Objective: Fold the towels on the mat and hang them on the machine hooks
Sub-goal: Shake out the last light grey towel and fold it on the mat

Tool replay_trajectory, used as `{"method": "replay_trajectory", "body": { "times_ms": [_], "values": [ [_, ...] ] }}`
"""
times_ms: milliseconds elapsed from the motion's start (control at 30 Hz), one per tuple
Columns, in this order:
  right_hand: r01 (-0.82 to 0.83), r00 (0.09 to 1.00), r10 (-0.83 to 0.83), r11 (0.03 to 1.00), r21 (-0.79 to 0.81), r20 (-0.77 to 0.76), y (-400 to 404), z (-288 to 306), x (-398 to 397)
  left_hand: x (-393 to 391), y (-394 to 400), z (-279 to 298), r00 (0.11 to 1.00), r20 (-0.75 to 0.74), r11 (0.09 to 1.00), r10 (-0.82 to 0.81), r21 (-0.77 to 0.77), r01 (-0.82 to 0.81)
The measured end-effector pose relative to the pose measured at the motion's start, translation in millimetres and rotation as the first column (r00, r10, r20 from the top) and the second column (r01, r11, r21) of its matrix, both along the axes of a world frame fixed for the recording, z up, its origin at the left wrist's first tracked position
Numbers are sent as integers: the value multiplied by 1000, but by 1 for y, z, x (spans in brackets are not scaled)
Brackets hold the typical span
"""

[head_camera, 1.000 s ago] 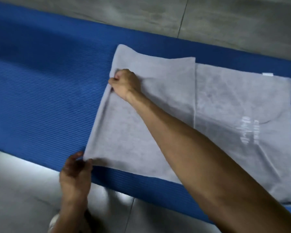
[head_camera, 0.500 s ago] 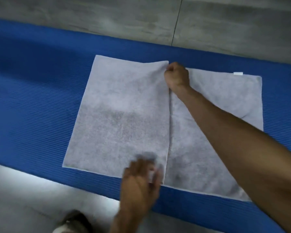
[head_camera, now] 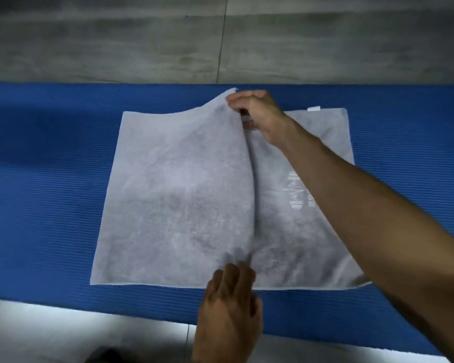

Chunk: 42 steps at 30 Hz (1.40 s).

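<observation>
Right hand (head_camera: 260, 115) pinched the towel (head_camera: 178, 200) flap's far corner, left hand (head_camera: 231, 286) its near corner, on the mat (head_camera: 42, 179); uneven carrying might skew the edges.

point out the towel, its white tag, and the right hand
towel (head_camera: 173, 200), head view, flat left half.
white tag (head_camera: 314, 109), head view, middle of the tag.
right hand (head_camera: 260, 113), head view, back of the hand.

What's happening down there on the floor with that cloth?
A person is folding a light grey towel laid flat on a blue ribbed foam mat. The right hand pinches the far corner of the lifted flap, and the left hand grips its near corner. The flap is raised mid-fold over the half bearing a white tag.
</observation>
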State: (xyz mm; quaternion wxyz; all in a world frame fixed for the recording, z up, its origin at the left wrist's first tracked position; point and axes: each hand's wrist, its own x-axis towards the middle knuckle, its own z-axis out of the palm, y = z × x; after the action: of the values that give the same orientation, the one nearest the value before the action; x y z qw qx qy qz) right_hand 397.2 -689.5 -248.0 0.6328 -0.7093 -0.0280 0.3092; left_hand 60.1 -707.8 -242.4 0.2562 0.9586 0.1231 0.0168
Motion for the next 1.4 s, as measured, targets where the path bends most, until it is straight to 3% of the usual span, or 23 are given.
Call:
{"method": "replay_trajectory", "body": {
  "times_ms": [100, 333, 467, 700, 1133, 1200, 1233, 1300, 1400],
  "values": [
    [-3, 999, 2, 1000, 3, 46, -55, 11, 22, 11, -36, 10, 974, 56, 975, -219, -10, 220],
    [41, 999, -39, 987, -155, 13, -152, -3, 55, 53, -112, -1, 856, -145, 868, -496, -99, 486],
    [67, 994, -81, 984, -164, -78, -175, -15, 54, 73, -128, -10, 828, -273, 868, -490, -242, 434],
    [136, 987, -146, 981, -137, -70, -188, -14, 48, 79, -147, -9, 855, -196, 849, -480, -347, 398],
    [247, 969, -247, 957, -152, 18, -205, -34, 48, 90, -166, -28, 834, -199, 793, -514, -482, 374],
    [352, 935, -331, 907, -231, 127, -197, -41, 42, 90, -161, -27, 846, -138, 781, -515, -482, 397],
    [417, 902, -343, 850, -321, 264, -190, -44, 32, 93, -153, -27, 866, -93, 790, -492, -465, 399],
    [478, 803, -194, 775, -414, 564, -170, -49, -2, 106, -125, -34, 925, 40, 837, -379, -411, 361],
    [312, 666, 157, 830, -463, 730, -143, -77, -56, 140, -49, -57, 970, 135, 949, -203, -215, 229]
  ]
}}
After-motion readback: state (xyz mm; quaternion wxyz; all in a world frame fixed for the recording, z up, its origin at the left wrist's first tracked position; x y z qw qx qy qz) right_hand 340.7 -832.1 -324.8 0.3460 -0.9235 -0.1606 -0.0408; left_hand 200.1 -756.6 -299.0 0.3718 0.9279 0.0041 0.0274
